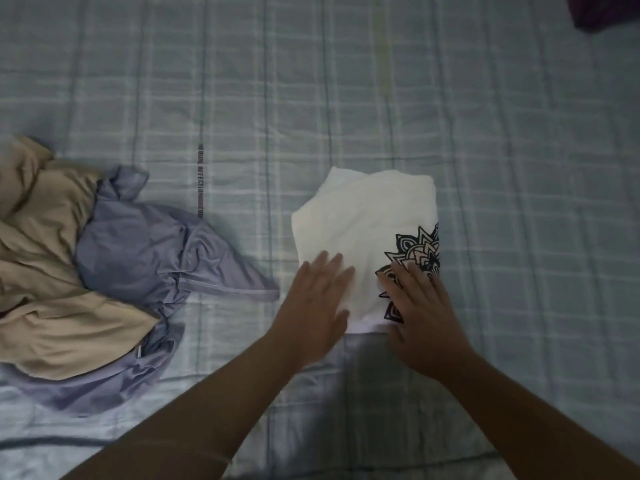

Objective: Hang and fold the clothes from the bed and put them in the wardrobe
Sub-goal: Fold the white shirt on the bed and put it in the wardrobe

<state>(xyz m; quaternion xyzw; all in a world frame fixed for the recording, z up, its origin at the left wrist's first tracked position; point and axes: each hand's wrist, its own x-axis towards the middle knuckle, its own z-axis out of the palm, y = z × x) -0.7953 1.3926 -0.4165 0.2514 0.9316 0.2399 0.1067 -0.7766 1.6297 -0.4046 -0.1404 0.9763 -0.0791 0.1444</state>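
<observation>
A folded white shirt (363, 230) lies on the bed (346, 81), a little right of centre, with a black mandala print (419, 251) showing along its right edge. Both hands lie flat on its near end with fingers spread and nothing gripped. The left hand (313, 306) covers the near left corner, palm down, its fingers reaching onto the white cloth. The right hand (420, 313) rests over the lower part of the print, hiding part of the pattern and the near right corner. Whether the palms press hard or only rest cannot be told. To the left, apart from the shirt, a lilac garment (156, 251) lies crumpled, tangled with a tan garment (45, 271) that the frame's left edge cuts off; what kind of clothes they are is unclear. A line of small print on the checked sheet (201, 181) is too blurred to read fully. A dark purple cloth (606, 12) shows only as a corner at the top right.
</observation>
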